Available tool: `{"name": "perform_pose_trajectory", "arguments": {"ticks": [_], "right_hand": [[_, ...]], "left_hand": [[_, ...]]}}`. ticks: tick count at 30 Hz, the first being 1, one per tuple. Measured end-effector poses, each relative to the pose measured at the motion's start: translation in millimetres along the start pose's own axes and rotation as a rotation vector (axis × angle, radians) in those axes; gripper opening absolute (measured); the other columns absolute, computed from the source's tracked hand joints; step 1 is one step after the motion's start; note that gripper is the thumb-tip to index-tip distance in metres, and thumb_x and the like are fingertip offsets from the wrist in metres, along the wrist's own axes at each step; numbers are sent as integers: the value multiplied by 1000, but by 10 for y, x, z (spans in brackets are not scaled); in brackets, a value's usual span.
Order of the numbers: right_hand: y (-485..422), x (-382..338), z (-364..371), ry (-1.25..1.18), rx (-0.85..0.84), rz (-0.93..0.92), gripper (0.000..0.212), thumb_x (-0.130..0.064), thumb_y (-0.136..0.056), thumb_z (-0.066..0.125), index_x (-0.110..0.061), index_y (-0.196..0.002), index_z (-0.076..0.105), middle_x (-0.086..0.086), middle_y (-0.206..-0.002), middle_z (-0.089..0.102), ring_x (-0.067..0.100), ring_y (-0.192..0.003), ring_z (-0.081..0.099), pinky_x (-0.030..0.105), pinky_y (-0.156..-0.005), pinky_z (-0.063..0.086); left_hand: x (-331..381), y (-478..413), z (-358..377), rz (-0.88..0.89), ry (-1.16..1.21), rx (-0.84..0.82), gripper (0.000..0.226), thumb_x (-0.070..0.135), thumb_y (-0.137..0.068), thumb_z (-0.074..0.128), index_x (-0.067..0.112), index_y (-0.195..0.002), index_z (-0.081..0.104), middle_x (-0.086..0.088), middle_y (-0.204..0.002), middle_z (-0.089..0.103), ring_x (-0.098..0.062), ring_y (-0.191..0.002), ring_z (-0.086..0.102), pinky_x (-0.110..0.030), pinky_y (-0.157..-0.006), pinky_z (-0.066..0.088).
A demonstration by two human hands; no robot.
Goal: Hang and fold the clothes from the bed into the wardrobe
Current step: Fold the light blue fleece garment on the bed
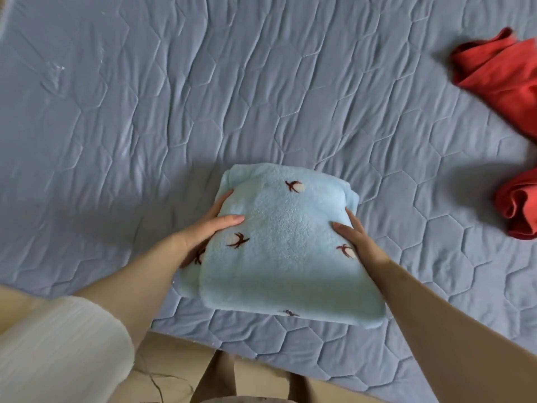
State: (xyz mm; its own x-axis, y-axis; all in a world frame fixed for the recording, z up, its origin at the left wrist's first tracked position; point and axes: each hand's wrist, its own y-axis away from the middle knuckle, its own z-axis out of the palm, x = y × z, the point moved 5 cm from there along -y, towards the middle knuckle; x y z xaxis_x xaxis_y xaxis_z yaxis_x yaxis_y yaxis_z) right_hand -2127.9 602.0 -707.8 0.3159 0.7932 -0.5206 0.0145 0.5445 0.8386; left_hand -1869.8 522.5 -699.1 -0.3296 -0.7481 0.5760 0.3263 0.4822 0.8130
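Quilted bed [174, 97] is carrying a folded blue fleece [284, 242] between left grip [203, 231] and right grip [360, 239], both clamping its sides, guessing so the folds aren't slipping when lifting.

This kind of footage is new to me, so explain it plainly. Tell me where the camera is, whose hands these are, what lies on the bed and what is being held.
There is no machine here: a person wears one wide-angle camera on the head, looking down at their own bare hands. The left hand and the right hand grip the two sides of a folded light-blue fleece garment with small dark bird-like marks, near the front edge of the bed, which has a quilted bluish cover. Crumpled red clothing lies at the right edge. A white sleeve shows at lower left.
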Motion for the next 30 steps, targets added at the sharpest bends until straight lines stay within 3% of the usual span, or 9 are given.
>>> {"name": "perform_pose_trajectory", "arguments": {"ticks": [3, 5, 7, 11, 16, 20, 24, 27, 30], "right_hand": [[247, 27, 30, 50, -26, 32, 49, -25, -82, 61, -39, -126, 43, -9, -98, 72, 12, -81, 71, 23, -52, 54], [411, 7, 103, 89, -81, 23, 35, -22, -84, 57, -38, -114, 47, -16, -77, 73, 6, -68, 70, 18, -48, 52], [612, -86, 237, 116, -128, -2, 27, -21, -85, 56, -39, -105, 50, -19, -74, 72, 4, -66, 70, 16, -47, 51], [1030, -347, 660, 124, -244, -19, 26, -17, -89, 50, -36, -106, 52, -12, -81, 74, 7, -72, 71, 16, -52, 52], [1630, -832, 1586, 178, -449, -61, 31, -21, -80, 52, -28, -111, 56, -2, -85, 74, 15, -73, 71, 25, -57, 56], [2179, -1043, 2514, 294, -623, -93, 31, -19, -77, 52, -24, -107, 59, 2, -83, 74, 18, -69, 71, 27, -58, 56], [2607, -1111, 3578, 396, -768, -158, 24, -11, -87, 44, -22, -101, 60, 0, -81, 74, 16, -68, 71, 23, -54, 54], [2875, -990, 4389, 496, -862, -156, 26, -15, -87, 46, -23, -107, 60, 1, -87, 74, 18, -72, 71, 26, -58, 56], [3110, -820, 5185, 542, -934, -174, 29, -20, -79, 50, -22, -106, 61, 1, -86, 74, 18, -71, 71, 26, -57, 56]], "left_hand": [[-61, 419, 26, 0, 91, -27, 93, 45, -48, 71, 46, -132, 30, 14, -117, 52, -3, -98, 59, -19, -69, 49], [-111, 715, 12, 3, 127, -26, 85, 42, -57, 70, 47, -132, 31, 14, -121, 51, -3, -100, 58, -19, -70, 48], [-113, 1035, -41, 23, 137, 8, 75, 39, -65, 70, 51, -129, 32, 14, -123, 50, -3, -101, 58, -21, -73, 48], [-34, 1787, -213, 105, 215, 89, 55, 38, -75, 61, 57, -120, 36, 25, -113, 55, 4, -90, 65, -15, -64, 52], [136, 2760, -655, 263, 276, 241, 73, 28, -70, 73, 43, -131, 35, 19, -116, 59, 0, -97, 64, -15, -71, 51], [32, 3613, -1080, 356, 321, 421, 69, 33, -63, 71, 34, -126, 43, 13, -112, 64, -6, -98, 65, -20, -79, 50], [-197, 4401, -1709, 435, 435, 573, 44, 17, -83, 64, 41, -113, 42, 22, -100, 62, 9, -78, 65, -9, -59, 49], [-424, 4993, -2193, 480, 459, 675, 57, 30, -68, 66, 42, -114, 36, 21, -105, 53, 13, -76, 62, -7, -59, 47], [-652, 5555, -2670, 512, 471, 751, 83, 36, -54, 69, 30, -130, 36, 12, -110, 56, 1, -88, 62, -15, -69, 47]]}}
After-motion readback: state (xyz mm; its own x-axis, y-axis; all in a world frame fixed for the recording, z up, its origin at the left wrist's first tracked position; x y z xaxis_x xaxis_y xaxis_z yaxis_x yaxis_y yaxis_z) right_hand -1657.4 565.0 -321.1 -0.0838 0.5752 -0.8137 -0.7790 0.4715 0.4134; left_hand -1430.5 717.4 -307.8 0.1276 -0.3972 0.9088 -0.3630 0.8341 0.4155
